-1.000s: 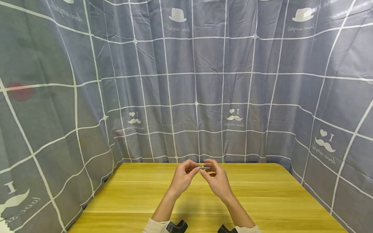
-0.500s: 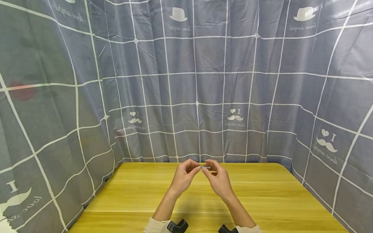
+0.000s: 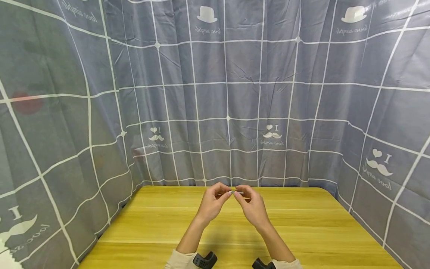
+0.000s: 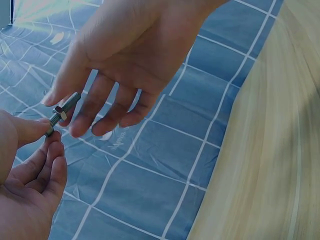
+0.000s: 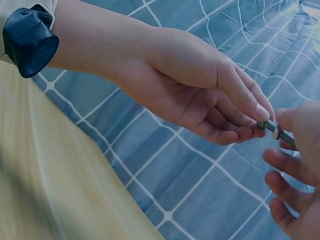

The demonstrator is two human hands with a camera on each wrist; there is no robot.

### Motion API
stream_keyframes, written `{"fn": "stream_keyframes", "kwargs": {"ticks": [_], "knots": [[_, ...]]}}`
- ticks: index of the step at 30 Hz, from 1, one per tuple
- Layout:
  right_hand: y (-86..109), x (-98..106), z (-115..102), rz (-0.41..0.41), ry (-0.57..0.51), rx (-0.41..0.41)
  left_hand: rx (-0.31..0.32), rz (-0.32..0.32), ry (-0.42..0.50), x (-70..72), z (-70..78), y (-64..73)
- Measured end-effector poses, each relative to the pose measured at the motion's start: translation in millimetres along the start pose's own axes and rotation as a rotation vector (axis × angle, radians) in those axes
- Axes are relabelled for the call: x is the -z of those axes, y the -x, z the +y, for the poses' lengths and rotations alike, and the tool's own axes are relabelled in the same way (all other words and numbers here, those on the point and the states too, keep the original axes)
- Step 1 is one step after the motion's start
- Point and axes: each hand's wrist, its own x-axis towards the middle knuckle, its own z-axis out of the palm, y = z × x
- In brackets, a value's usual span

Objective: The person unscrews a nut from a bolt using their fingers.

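Note:
A metal bolt [image 4: 73,100] with a hex nut [image 4: 60,112] on its thread is held up in the air. My left hand [image 3: 211,203] pinches the bolt's head end between thumb and fingertips; in the left wrist view the left hand [image 4: 30,170] is at lower left. My right hand [image 3: 252,209] is beside the nut and the threaded end. In the left wrist view, the right hand's [image 4: 135,55] fingers are extended and spread, with thumb and index on either side of the bolt. Whether they touch the nut is hard to tell. The right wrist view shows the nut [image 5: 276,133] between both hands.
A yellow wood-grain table [image 3: 161,228] lies below the hands. Grey curtains [image 3: 211,101] with white grid lines stand behind it and at both sides. Black wrist devices [image 3: 205,260] sit at the sleeve cuffs.
My right thumb has moved from below the nut up and right across the bolt, so the nut shows less in the head view. My left hand holds nearly still.

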Motion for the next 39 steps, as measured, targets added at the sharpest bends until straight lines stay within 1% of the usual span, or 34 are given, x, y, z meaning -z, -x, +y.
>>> {"fn": "stream_keyframes", "kwargs": {"ticks": [8,15,21,28,35,39], "knots": [[0.8,-0.8,-0.4,-0.029,-0.016,0.048,-0.014,-0.004,-0.016,1.7,2.1,0.6],[0.9,-0.4,1.9,0.001,0.010,0.011,0.000,-0.008,-0.019,1.0,1.8,0.7],[0.0,0.6,1.1,-0.002,0.010,0.041,0.004,-0.003,-0.026,0.7,2.3,0.1],[-0.4,0.9,0.9,0.005,0.026,0.025,0.003,-0.008,-0.013,1.9,3.3,0.4],[-0.1,0.8,-0.2,0.006,-0.003,0.040,0.008,-0.003,-0.020,2.1,2.7,0.3],[0.4,1.2,1.6,0.015,0.025,0.030,0.002,-0.005,-0.025,1.4,3.1,0.6]]}}
